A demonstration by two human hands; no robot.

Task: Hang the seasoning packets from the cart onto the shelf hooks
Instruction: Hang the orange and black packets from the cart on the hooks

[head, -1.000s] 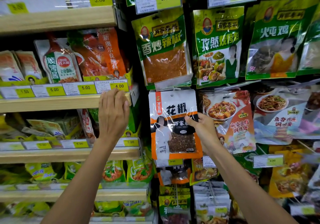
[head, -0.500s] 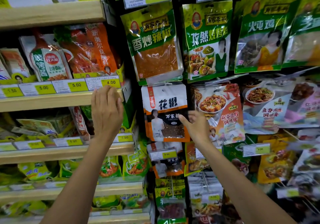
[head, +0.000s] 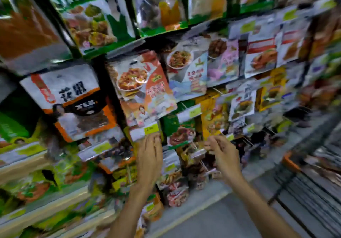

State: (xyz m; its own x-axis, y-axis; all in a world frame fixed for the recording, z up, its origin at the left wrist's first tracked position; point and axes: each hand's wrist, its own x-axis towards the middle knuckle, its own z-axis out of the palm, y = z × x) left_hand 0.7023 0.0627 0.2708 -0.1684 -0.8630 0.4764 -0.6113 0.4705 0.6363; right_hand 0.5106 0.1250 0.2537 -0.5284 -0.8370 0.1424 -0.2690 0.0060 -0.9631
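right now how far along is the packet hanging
Done: the white-and-orange packet hangs in place, with neither hand touching it. In hand: nothing, it seems; the left hand is open and the right hand loosely curled, though blurred. Left: fetching more from the cart; its contents are too blurred to count.

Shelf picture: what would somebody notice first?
Two bare hands stand out in the lower middle, the left hand beside the right hand, both raised before the hanging packets. At the left hangs a big white-and-orange packet, and everything is blurred.
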